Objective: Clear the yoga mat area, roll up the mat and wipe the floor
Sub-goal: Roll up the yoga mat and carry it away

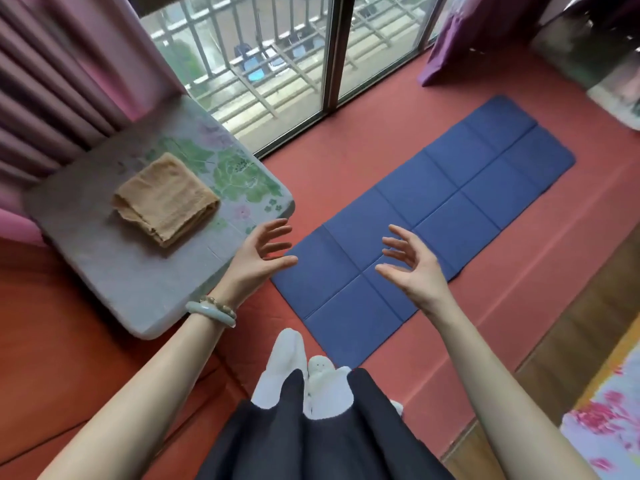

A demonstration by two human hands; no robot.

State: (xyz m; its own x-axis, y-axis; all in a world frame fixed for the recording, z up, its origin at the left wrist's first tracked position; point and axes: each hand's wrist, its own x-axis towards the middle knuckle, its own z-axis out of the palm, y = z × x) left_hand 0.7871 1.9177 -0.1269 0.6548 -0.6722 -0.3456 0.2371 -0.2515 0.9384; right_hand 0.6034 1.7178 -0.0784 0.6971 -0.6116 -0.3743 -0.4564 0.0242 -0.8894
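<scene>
A blue yoga mat (450, 199) with fold creases lies flat on the red floor (346, 161), stretching from near my feet to the far right. Nothing rests on it. My left hand (258, 258) hovers above the mat's near left corner, fingers spread, holding nothing. My right hand (412, 266) hangs over the mat's near end, palm turned inward, fingers apart and empty. A folded tan cloth (166, 199) sits on a low grey table (104, 268) with a floral pattern, to the left of my left hand.
Sliding glass doors (277, 64) with a railing outside close the far side. Pink curtains (62, 64) hang at left, a purple one (467, 39) at far right. Wooden flooring (571, 341) and a floral fabric (609, 420) lie at right. My white-socked feet (304, 368) stand by the mat's near edge.
</scene>
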